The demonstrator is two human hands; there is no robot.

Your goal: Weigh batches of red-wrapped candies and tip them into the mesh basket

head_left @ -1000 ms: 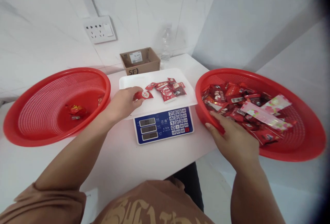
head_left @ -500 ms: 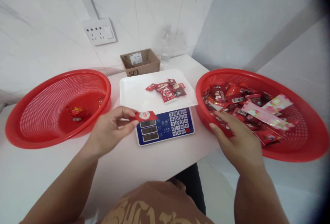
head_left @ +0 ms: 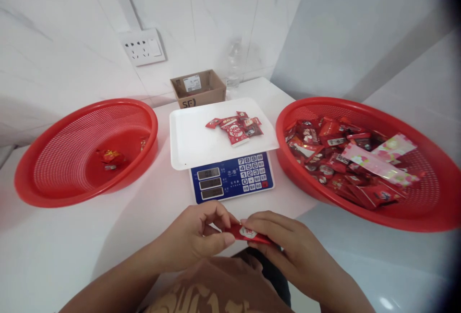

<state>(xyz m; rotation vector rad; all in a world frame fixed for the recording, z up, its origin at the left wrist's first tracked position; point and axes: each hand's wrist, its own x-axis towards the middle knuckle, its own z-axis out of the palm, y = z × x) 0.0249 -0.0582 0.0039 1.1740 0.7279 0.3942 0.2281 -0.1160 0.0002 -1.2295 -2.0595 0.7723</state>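
A small red snack packet (head_left: 248, 232) with a white oval print is held in front of my body, near the table's front edge. My right hand (head_left: 288, 246) grips its right end between thumb and fingers. At its left end, my left hand (head_left: 201, 236) pinches it with thumb and forefinger. Behind the hands stands a blue digital scale (head_left: 232, 178) with a white tray (head_left: 194, 135) on top. Several red packets (head_left: 236, 130) lie in a small pile on the tray's right half.
To the right, a red plastic basket (head_left: 439, 178) holds many red packets and pink flowered strips (head_left: 382, 162). The left red basket (head_left: 65, 159) has a few wrapped pieces (head_left: 111, 157). A cardboard box (head_left: 201, 94) and clear bottle (head_left: 234, 63) stand by the wall.
My left hand has brought the packet down and right, from over the scale's display to my body. My right hand has left the right basket's rim and taken hold of the packet.
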